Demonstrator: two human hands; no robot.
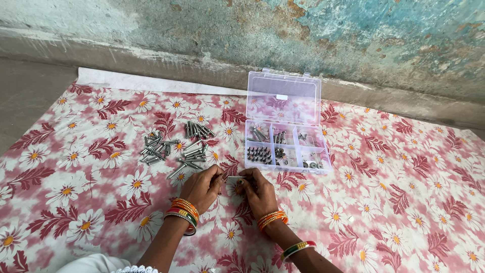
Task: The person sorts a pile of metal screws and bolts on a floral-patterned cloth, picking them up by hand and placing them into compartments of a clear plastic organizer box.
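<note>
- Both hands meet over the flowered cloth (pixel 404 202), pinching one long bolt (pixel 233 177) between them: left hand (pixel 202 186) in a narrow grip on its near end, right hand (pixel 256 188) closed on the other.
- Just beyond the grip stands an open clear box (pixel 283 96) with compartments.
- Loose bolts (pixel 174 146) lie beyond the left grip.
- Judged step: handling one bolt, perhaps fitting a nut; a steady, aligned twist seems called for.

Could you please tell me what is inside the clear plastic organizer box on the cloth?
The organizer box, lid open, has compartments holding silver bolts, small dark screws and washers. Glare and clutter hide the middle compartments' exact contents.
</note>
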